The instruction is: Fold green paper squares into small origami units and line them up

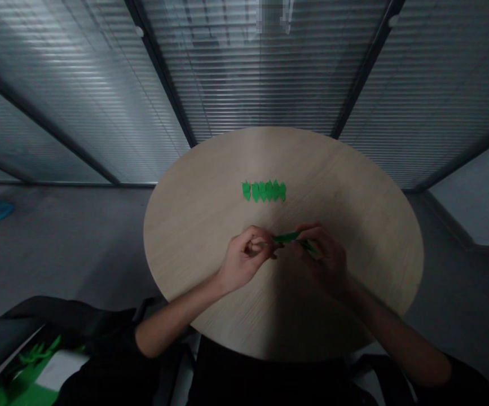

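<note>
Six flat green pieces (263,190), pointed like leaves, line up on one round, wood-grained table (202,186)! Just nearer the person, the left hand (245,256), fingers curled, pinches one thin green strip (286,237); the right hand (324,259), half closed, pinches its other end, more green peeking between the fingers.

From where I stand this looks like an office, perhaps a small meeting room: slatted blinds (261,90) fill the top of the frame between slim dark posts (162,70), a plain round wood-grained table (202,214) takes the centre, and bare grey floor (75,242) spreads at middle left.
</note>
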Motion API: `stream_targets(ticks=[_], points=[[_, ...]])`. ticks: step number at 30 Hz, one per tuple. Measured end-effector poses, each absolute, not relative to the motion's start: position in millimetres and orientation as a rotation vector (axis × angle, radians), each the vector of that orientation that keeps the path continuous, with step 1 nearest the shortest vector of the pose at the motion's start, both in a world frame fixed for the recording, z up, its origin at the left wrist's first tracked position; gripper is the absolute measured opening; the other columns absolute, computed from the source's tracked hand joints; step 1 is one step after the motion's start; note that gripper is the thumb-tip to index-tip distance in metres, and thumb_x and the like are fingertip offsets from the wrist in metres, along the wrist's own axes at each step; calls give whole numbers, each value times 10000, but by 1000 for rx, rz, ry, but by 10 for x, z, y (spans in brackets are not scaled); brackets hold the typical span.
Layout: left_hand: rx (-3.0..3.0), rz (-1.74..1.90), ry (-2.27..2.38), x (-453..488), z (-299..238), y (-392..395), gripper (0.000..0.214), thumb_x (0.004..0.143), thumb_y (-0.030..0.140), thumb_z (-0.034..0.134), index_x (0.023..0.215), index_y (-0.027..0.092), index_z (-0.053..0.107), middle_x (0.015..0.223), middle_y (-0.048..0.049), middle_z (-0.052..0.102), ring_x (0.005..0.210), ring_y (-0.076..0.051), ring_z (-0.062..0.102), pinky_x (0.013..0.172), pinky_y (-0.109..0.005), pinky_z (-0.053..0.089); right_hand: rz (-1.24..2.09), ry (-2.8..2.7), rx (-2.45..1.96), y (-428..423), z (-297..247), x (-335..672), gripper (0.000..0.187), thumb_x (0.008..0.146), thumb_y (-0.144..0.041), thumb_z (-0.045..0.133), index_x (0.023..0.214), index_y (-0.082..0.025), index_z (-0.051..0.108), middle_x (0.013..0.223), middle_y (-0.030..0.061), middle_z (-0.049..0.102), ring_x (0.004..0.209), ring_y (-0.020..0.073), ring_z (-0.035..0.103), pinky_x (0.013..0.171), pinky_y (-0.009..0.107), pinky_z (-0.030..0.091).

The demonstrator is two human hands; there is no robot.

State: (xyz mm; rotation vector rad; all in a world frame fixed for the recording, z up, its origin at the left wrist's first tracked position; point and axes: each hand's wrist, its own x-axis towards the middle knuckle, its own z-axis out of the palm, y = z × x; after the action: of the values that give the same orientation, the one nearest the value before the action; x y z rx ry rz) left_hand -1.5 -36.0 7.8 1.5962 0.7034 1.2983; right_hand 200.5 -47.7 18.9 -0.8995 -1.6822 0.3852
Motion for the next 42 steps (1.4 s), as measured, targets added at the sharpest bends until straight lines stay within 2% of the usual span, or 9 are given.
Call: stream_targets(ticks=[10, 17, 29, 36, 42], points=[[1621, 1309, 776, -54, 23, -396, 157, 959, 261, 735, 871, 177, 636, 888, -65, 778, 728, -149, 775, 648, -254, 689, 427, -1660, -889, -491, 186, 1998, 123, 919, -148, 689, 929, -241, 609, 930, 15, 687, 771, 142, 695, 682, 265, 556], [1531, 1222, 816, -20, 81, -397, 190, 918, 289, 787, 968, 179, 640, 786, -17, 737, 632, -124, 739, 591, -208, 647, 521, -1573, -894, -493, 171, 1967, 145, 899, -139, 704, 883, -239, 600, 874, -8, 661, 695, 115, 649, 622, 233, 521], [1436, 1291, 733, 36, 127, -407, 266, 959, 356, 755, 837, 173, 606, 874, -52, 803, 651, -125, 771, 606, -211, 675, 558, -1573, -924, -507, 182, 1969, 129, 893, -159, 715, 885, -232, 608, 906, 9, 693, 724, 121, 693, 653, 233, 562], [1473, 1250, 748, 23, 141, -409, 230, 962, 355, 753, 888, 174, 633, 749, -22, 763, 621, -136, 770, 586, -207, 671, 583, -1554, -907, -507, 198, 1963, 142, 893, -139, 706, 888, -233, 600, 914, 0, 688, 743, 108, 703, 680, 210, 572], [1499, 1266, 759, 0, 93, -401, 216, 979, 353, 729, 895, 170, 651, 761, -26, 762, 627, -131, 771, 587, -200, 664, 550, -1583, -911, -497, 187, 1977, 130, 893, -156, 716, 916, -236, 616, 932, 14, 681, 737, 125, 687, 655, 243, 559]])
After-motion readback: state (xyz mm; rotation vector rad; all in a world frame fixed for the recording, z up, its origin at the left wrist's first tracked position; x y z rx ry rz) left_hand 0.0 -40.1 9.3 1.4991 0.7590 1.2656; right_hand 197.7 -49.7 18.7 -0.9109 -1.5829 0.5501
